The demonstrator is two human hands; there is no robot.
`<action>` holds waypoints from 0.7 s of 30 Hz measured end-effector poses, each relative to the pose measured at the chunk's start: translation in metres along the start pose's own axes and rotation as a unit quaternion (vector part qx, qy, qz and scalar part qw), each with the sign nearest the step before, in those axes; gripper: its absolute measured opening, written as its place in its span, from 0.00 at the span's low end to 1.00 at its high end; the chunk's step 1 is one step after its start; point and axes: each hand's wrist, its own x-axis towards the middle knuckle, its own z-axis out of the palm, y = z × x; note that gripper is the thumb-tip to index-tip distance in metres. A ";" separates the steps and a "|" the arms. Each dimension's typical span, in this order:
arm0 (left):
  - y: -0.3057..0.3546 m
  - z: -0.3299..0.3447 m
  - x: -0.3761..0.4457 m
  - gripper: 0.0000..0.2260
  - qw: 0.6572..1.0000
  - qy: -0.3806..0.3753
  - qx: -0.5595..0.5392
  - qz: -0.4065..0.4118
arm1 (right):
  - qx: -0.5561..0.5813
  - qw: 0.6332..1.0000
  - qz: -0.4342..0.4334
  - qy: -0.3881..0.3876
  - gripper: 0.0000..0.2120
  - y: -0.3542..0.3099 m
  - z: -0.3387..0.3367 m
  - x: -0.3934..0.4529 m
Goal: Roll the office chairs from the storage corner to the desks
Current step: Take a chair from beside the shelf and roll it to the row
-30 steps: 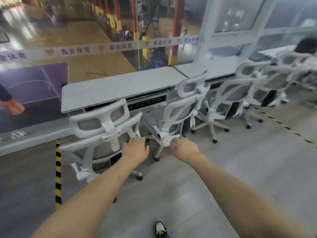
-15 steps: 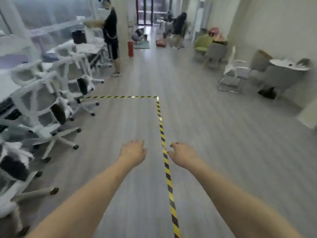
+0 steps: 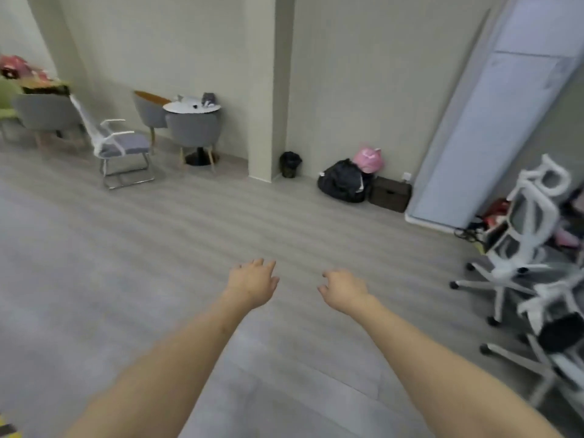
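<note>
Both hands empty, left hand [image 3: 251, 284] and right hand [image 3: 344, 289] fingers loosely spread above floor; white office chairs [image 3: 521, 245] at right floor edge await rolling.

At the right of the frame you have white-framed office chairs [image 3: 524, 245] with grey mesh and black casters. Your floor [image 3: 158, 248] shows pale grey plank stripes under beige walls [image 3: 363, 74]. By the wall in the middle sit a black bag [image 3: 341, 181], a pink bag [image 3: 368, 159] and a dark brown box [image 3: 390, 194]. At the upper left, grey tub chairs [image 3: 192, 129] flank a white round counter [image 3: 186, 107].
</note>
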 end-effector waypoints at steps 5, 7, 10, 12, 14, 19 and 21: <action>0.110 -0.041 0.168 0.25 0.991 -0.005 0.033 0.132 | 0.027 0.992 0.117 0.033 0.27 0.124 -0.044 0.081; 0.148 -0.054 0.233 0.26 0.986 -0.004 0.037 0.163 | 0.037 0.987 0.148 0.048 0.26 0.169 -0.058 0.119; 0.194 -0.066 0.332 0.26 0.979 -0.005 0.057 0.198 | 0.051 0.978 0.192 0.063 0.25 0.233 -0.081 0.184; 0.220 -0.075 0.400 0.26 0.975 -0.002 0.057 0.213 | 0.056 0.972 0.218 0.069 0.24 0.275 -0.099 0.230; 0.251 -0.090 0.464 0.26 0.971 -0.002 0.058 0.234 | 0.068 0.963 0.249 0.075 0.23 0.315 -0.118 0.271; 0.349 -0.135 0.603 0.25 0.954 0.008 0.061 0.295 | 0.078 0.941 0.316 0.095 0.22 0.415 -0.163 0.356; 0.391 -0.145 0.649 0.24 0.947 0.010 0.056 0.317 | 0.080 0.932 0.340 0.100 0.22 0.456 -0.175 0.379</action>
